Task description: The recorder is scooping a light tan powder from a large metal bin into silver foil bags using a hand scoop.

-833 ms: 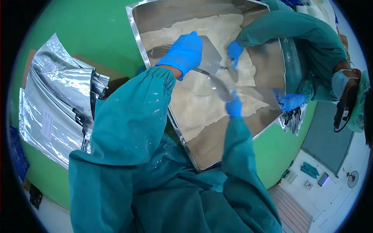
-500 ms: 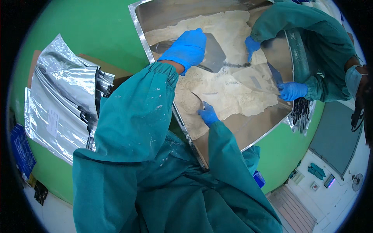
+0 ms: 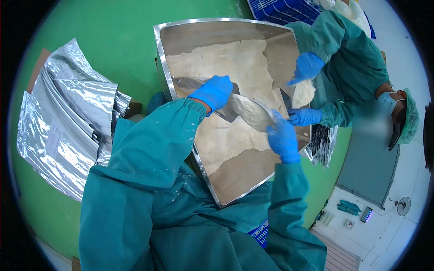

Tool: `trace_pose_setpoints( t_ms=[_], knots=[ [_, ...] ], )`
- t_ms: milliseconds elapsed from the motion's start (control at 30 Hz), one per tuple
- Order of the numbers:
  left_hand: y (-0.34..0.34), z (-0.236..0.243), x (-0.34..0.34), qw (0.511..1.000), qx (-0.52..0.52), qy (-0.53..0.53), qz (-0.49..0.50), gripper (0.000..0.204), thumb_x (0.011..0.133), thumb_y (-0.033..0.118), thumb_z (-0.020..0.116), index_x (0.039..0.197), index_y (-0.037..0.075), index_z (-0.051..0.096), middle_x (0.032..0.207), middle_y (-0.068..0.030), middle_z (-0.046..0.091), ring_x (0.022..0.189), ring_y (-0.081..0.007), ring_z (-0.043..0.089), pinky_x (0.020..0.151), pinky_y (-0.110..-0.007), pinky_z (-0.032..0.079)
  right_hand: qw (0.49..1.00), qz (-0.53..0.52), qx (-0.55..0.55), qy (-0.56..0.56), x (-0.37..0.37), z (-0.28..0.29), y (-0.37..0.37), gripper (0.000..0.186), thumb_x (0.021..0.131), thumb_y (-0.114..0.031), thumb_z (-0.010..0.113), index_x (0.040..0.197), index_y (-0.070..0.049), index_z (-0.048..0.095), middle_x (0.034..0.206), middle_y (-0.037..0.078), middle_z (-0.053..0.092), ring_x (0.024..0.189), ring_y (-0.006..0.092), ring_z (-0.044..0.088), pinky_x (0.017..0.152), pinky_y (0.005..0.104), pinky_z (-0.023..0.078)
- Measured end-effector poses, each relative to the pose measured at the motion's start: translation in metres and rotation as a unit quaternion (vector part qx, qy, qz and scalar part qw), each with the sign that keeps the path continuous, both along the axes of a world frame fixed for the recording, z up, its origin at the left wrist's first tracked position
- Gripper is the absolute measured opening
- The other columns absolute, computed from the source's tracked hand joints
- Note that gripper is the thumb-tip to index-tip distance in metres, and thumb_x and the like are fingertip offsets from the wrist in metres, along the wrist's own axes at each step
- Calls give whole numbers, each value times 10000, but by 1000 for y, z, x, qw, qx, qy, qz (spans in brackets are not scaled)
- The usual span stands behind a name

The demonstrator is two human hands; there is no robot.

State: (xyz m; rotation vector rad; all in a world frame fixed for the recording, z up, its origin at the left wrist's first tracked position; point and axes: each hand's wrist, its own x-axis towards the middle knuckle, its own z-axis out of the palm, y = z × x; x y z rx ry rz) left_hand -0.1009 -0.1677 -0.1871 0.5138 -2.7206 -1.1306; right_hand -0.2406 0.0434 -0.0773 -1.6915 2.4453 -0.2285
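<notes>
My left hand [image 3: 212, 94], in a blue glove, is closed on a silver foil bag [image 3: 187, 85] above the metal bin. The bag's lower part shows below the fingers. My right hand [image 3: 283, 139], also gloved and slightly blurred, grips a metal scoop [image 3: 261, 105] at its right end; the handle is hidden. A heap of pale powder [image 3: 248, 113] fills the scoop. Its left end meets the bag beside my left hand; whether it is inside the mouth I cannot tell. Under both hands, more pale powder [image 3: 235, 58] covers much of the bin floor.
The bin's metal rim [image 3: 203, 21] surrounds the powder. Across on the right, a masked co-worker's gloved hands [image 3: 308, 67] hold a load of powder and a bag. Silver foil bags [image 3: 58, 140] lie stacked at left. A blue crate [image 3: 285, 10] stands at the far edge.
My right hand has risen from the powder and moved right, lifting the filled scoop up to the bag. My left hand, still holding the bag, now appears lower. The co-worker's upper hand has lifted powder.
</notes>
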Motion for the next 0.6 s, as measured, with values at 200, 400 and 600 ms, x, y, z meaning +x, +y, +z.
trace_pose_setpoints(
  t_ms=[200,400,600],
  knots=[
    [6,13,-3,999,6,-43,10,269,695,12,580,956,-49,598,1030,-239,583,918,-383,592,819,-452,488,970,-118,104,183,61,17,-48,544,750,-65,555,1287,-32,474,858,184,636,778,348,633,649,461,492],
    [0,3,-10,997,37,-66,-13,382,702,23,582,1076,-57,570,1117,-246,565,1009,-394,564,869,-439,475,959,-195,182,92,22,0,46,416,742,-139,564,1146,-42,585,870,217,645,780,385,633,690,470,504],
    [-2,4,4,992,-40,110,39,324,792,65,484,1076,-68,562,1072,-274,585,998,-397,582,884,-444,467,909,-153,382,-66,40,-231,90,437,806,-411,508,925,-27,680,986,206,654,924,342,628,825,441,484]
  ],
)
